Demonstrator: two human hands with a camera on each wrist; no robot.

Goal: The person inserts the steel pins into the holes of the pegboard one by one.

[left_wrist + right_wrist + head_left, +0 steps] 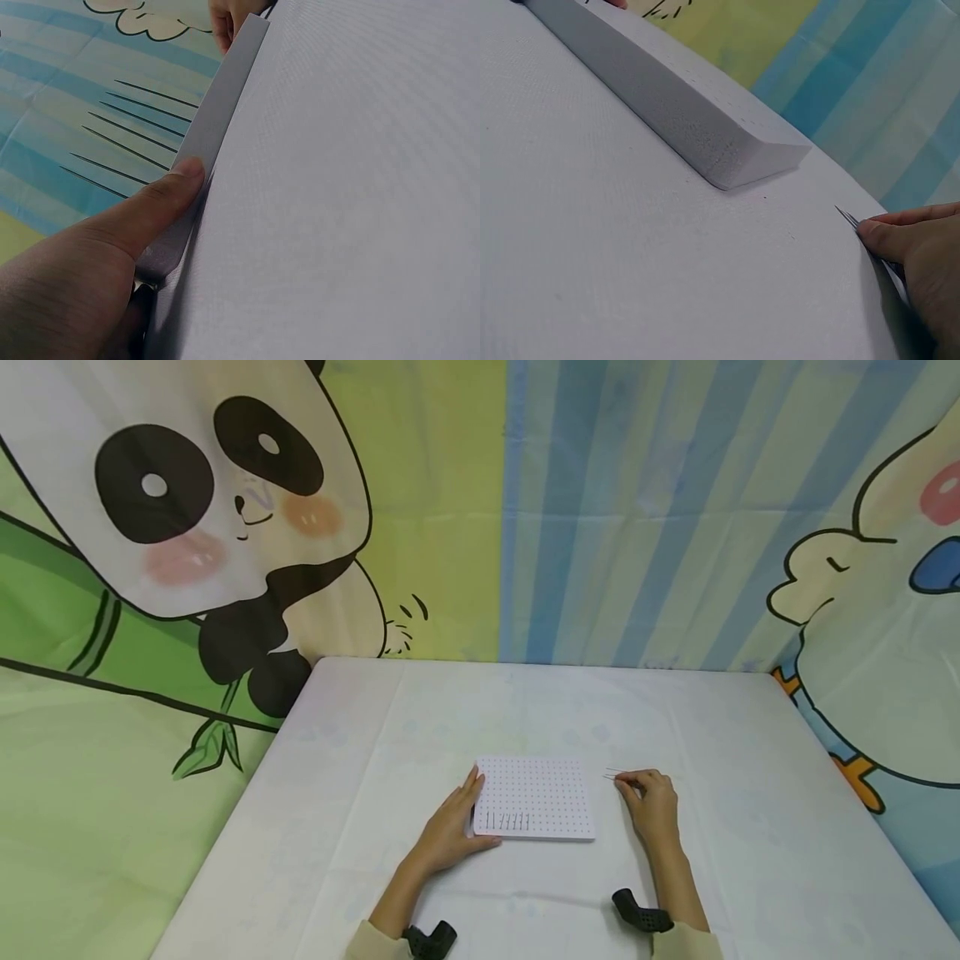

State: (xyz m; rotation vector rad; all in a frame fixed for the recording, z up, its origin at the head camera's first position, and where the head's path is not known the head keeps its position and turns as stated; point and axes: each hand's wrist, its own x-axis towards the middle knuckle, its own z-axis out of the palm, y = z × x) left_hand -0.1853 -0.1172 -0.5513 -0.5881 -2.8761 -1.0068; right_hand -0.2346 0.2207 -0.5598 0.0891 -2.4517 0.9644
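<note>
A white board (540,789) with a grid of small dots lies flat on the table. Several thin dark needles (508,821) stand in a row near its front left edge; the left wrist view shows the needles (148,107) upright and apart. My left hand (447,831) grips the board's front left corner, its thumb (161,206) against the front side and its fingers along the left side. Right of the board, my right hand (651,802) pinches thin needles (847,216) between thumb and fingertips, their points toward the board. Their exact number is hard to tell.
A white cloth covers the table (390,718). Behind it hangs a printed curtain (427,510) with a panda and stripes. A black wrist camera (431,939) is on the left wrist, another black camera (641,912) on the right.
</note>
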